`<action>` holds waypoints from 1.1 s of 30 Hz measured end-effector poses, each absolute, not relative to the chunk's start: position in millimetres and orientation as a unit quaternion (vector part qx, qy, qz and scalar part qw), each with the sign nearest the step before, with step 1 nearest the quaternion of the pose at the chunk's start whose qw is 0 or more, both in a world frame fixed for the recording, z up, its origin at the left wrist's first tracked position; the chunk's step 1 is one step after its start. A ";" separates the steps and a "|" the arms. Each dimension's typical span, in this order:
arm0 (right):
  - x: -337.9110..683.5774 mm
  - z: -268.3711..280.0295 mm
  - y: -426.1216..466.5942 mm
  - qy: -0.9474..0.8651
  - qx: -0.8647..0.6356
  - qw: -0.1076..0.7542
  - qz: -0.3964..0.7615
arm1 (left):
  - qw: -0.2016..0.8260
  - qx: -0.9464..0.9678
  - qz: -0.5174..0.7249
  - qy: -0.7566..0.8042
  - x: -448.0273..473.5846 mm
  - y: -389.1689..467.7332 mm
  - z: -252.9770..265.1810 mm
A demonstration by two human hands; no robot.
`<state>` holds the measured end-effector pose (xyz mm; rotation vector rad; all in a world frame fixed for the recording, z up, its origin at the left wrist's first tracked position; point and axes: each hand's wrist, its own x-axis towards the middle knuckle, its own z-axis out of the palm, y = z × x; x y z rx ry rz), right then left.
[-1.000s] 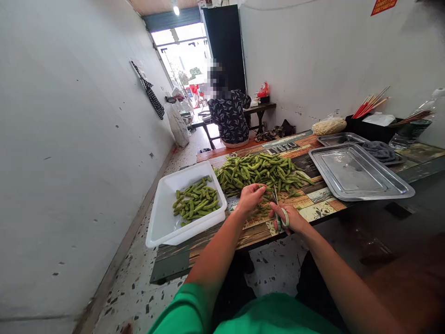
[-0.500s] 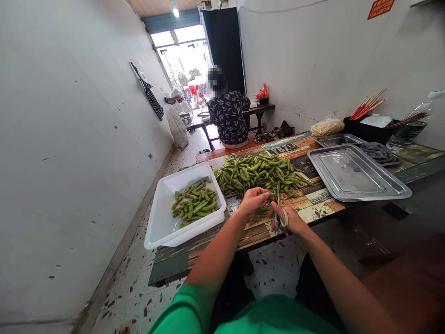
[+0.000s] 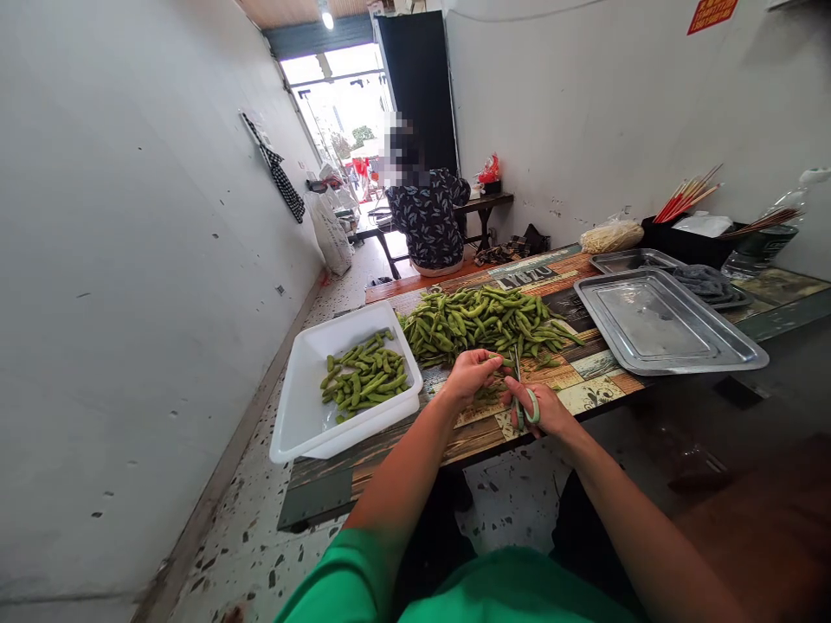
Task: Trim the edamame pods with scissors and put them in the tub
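My left hand [image 3: 475, 374] pinches a green edamame pod [image 3: 506, 362] at its fingertips, over the near part of the table. Around the pale green handles of a pair of scissors [image 3: 531, 407] my right hand [image 3: 545, 411] is closed, with the blades pointing away from me and up against the pod's right end. Just beyond both hands lies a big heap of edamame pods [image 3: 473, 320]. To the left, a white plastic tub [image 3: 305, 363] holds a smaller lot of pods [image 3: 367, 381]. Small green scraps lie under my hands, partly hidden by them.
A metal tray [image 3: 668, 324] lies at the right of the patterned table [image 3: 467, 433], before a second tray with a dark cloth [image 3: 701, 284]. A black box [image 3: 692, 247] with skewers stands behind. Beyond the table, a person [image 3: 428, 216] sits facing away.
The scissor blades have tilted slightly and look closer together at the pod. Both hands stay nearly in place. The seated person's head has shifted a little.
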<state>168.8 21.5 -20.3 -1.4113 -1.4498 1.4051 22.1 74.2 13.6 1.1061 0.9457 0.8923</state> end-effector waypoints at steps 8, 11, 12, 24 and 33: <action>168.3 -26.1 24.6 -0.544 -0.566 0.336 0.520 | 0.617 0.507 0.393 0.456 22.3 76.9 10.3; 167.7 -25.7 24.8 -0.542 -0.558 0.344 0.526 | 0.478 0.579 0.415 0.514 24.5 72.6 16.8; 167.5 -25.1 24.9 -0.534 -0.555 0.349 0.534 | 0.402 0.611 0.435 0.525 24.7 68.7 22.7; 166.6 -21.7 26.6 -0.477 -0.517 0.371 0.606 | -0.124 0.566 0.406 0.707 -89.0 46.0 126.3; 170.3 -26.9 26.6 -0.492 -0.506 0.363 0.608 | -0.051 0.769 0.203 0.604 -3.7 90.6 95.7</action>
